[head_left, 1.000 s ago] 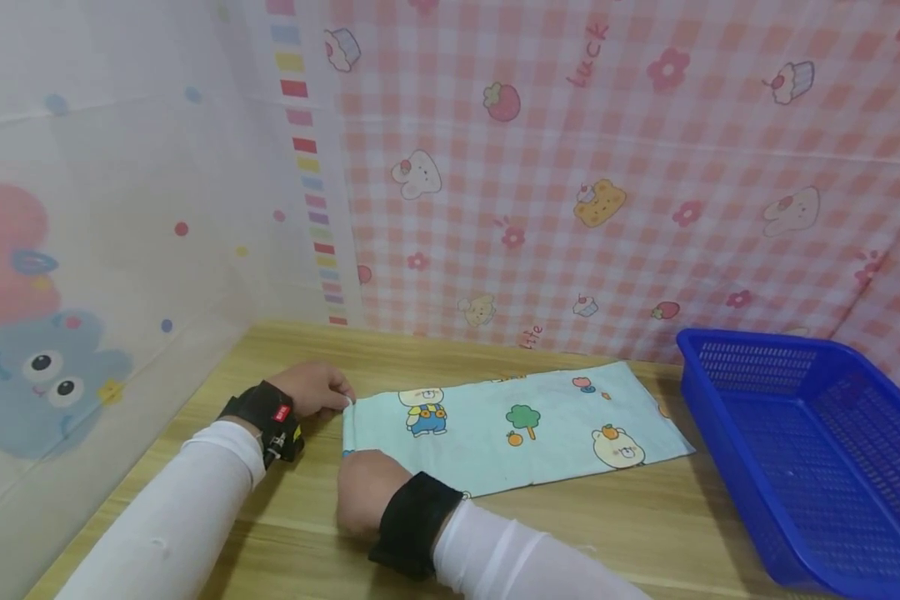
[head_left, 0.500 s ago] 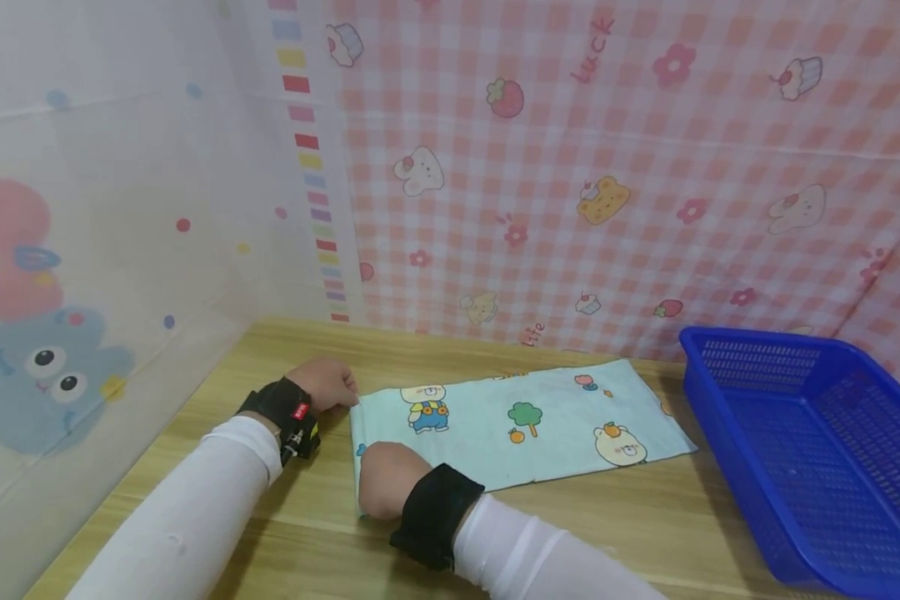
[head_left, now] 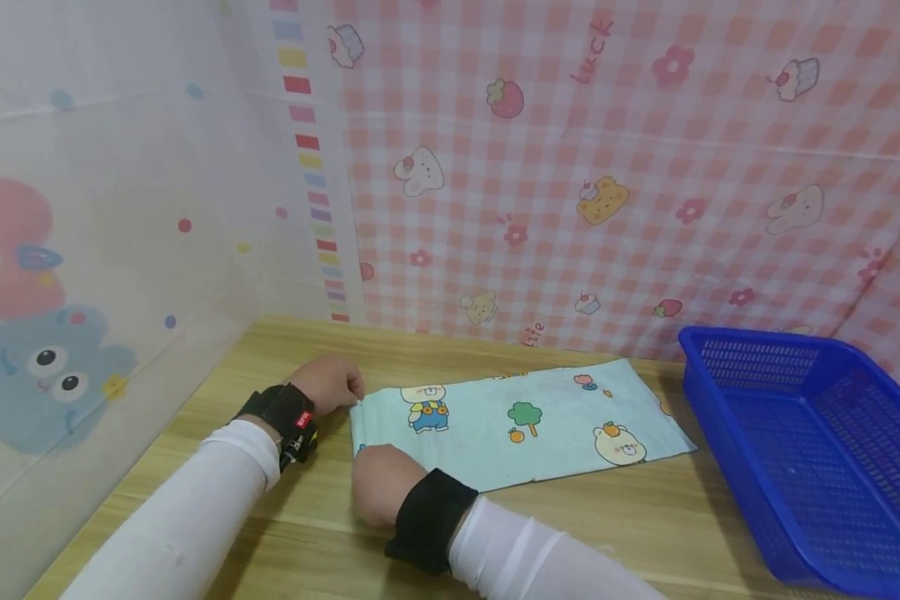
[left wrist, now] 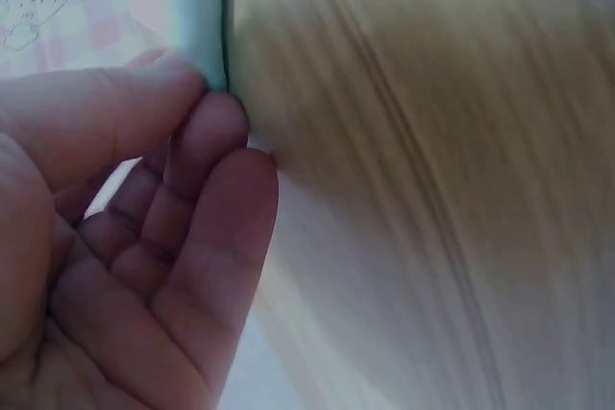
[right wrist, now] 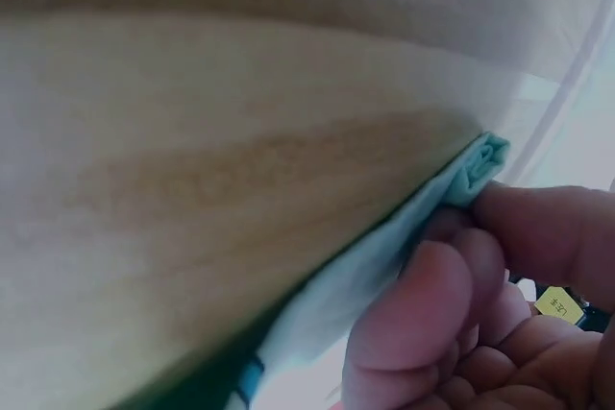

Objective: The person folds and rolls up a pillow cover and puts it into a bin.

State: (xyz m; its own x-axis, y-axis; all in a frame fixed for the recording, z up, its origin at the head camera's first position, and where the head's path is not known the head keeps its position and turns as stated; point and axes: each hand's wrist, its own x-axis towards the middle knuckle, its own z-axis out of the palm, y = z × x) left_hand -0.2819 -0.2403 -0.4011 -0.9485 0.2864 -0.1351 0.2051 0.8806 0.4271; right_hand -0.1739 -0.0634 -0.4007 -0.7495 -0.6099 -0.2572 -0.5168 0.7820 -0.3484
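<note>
A pale mint cloth (head_left: 480,429) printed with bears, a tree and oranges lies flat as a long strip on the wooden table. Its left end is rolled into a narrow roll. At the far left corner my left hand (head_left: 328,383) pinches the roll; the left wrist view shows thumb and index fingertip meeting on the mint edge (left wrist: 204,16). My right hand (head_left: 382,485) is at the near left corner and covers it in the head view. In the right wrist view, its thumb and fingers pinch the coiled end (right wrist: 480,168) of the roll.
A blue plastic basket (head_left: 742,467) stands at the right, close to the cloth's right tip. Behind the table (head_left: 292,533) hangs a pink checked curtain (head_left: 540,167). A pale curtain (head_left: 187,275) with cartoon figures borders the left side.
Both hands have shifted slightly right with the cloth's rolled left end, mostly in the first half second. The rest of the cloth and the basket stay in place.
</note>
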